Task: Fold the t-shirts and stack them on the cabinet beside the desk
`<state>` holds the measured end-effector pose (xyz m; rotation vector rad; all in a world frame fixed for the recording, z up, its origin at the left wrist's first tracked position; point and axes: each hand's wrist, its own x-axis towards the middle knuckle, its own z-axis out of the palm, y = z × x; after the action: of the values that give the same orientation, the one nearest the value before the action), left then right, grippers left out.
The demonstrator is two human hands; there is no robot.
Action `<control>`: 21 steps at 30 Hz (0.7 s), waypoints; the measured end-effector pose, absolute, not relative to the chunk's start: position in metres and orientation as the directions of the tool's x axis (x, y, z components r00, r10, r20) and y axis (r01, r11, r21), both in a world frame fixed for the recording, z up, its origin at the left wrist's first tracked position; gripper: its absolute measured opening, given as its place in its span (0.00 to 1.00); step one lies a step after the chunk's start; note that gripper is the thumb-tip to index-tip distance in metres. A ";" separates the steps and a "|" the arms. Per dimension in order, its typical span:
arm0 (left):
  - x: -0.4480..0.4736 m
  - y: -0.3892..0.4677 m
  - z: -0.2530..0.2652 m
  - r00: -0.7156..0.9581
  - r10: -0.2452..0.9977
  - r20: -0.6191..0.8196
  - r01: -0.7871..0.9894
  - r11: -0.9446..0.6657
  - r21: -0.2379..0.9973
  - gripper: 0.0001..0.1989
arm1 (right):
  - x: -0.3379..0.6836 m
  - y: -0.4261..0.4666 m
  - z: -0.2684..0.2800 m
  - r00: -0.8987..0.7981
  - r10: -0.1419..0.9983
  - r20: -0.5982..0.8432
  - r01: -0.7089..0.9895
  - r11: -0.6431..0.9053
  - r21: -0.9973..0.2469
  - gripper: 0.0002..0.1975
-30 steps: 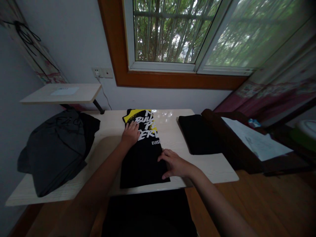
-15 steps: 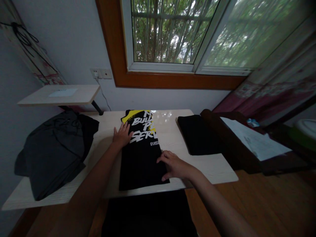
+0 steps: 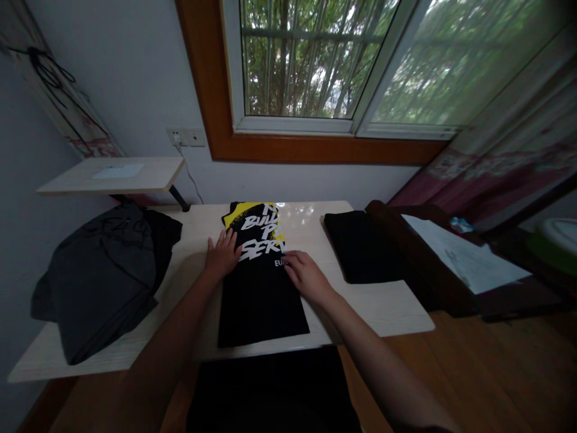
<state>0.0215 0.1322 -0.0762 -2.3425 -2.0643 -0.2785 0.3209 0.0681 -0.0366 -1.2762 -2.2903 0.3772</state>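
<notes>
— Where are the 2 hands?

— Both lie flat on the folded black T-shirt with white and yellow lettering [image 3: 260,273], which sits lengthwise in the middle of the pale wooden table [image 3: 387,307], its near end almost at the front edge. The left hand [image 3: 222,255] rests on the shirt's left edge, fingers spread and pressing down, gripping nothing. The right hand [image 3: 305,275] lies palm down on the right edge, fingers loosely together, also pinching nothing.

— Can you read the print?

— Only part of it. The fold cuts the words off on the right, and the right hand covers the end of the small line below them. The far end shows a yellow patch.

— What else is on the table?

— A crumpled dark grey garment [image 3: 101,276] heaps over the left edge, well apart from the shirt. I can't tell what kind of garment it is. At the right back corner lies a flat folded black cloth [image 3: 358,245]. A dark brown piece of furniture [image 3: 424,264] is just beside it, a white sheet of paper [image 3: 464,255] on top; its markings are too faint to read.

— And beyond?

— A small pale shelf [image 3: 112,175] juts from the wall above the left back corner. The room is dim, so the floor under the front edge is mostly black.
</notes>
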 end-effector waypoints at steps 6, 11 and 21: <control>0.022 0.120 -0.074 0.120 0.984 0.131 0.985 -0.135 0.111 0.30 | 0.262 0.114 -0.044 -0.488 0.826 0.284 0.763 0.561 -0.321 0.26; 0.019 0.115 -0.074 0.116 0.986 0.122 0.983 -0.132 0.125 0.30 | 0.234 0.135 -0.061 -0.473 0.852 0.223 0.813 0.520 -0.262 0.30; 0.013 0.102 -0.074 0.145 0.978 0.151 0.982 -0.161 0.101 0.29 | 0.291 0.133 -0.075 -0.348 0.925 0.155 0.902 0.375 -0.213 0.31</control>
<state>0.0132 0.1019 -0.0742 -2.3606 -2.0202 -0.2823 0.2914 0.1329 -0.0754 -1.6240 -2.3881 0.1316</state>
